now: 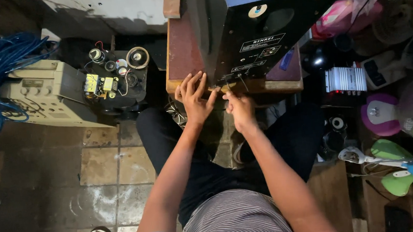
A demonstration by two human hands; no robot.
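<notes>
Head view: both hands at the lower back edge of a black speaker box (254, 38), left hand (195, 98) spread, right hand (240, 108) pinching thin wires (243, 83), wiring apparently unfinished.

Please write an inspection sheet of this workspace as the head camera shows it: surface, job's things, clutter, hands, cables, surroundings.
Surface: worn brown wooden stand; tiled floor stained.
Job's things: black speaker cabinet stands on the stand, rear panel with labels facing the person.
Clutter: loose circuit board and small coils on a dark stool; beige electronic unit at left.
Hands: left hand, fingers spread, at the cabinet's lower edge; right hand closed around thin wires there; whether it grips them cannot be told.
Cables: blue cable bundle over the beige unit.
Surroundings: small silver amplifier, colourful fans at right.
</notes>
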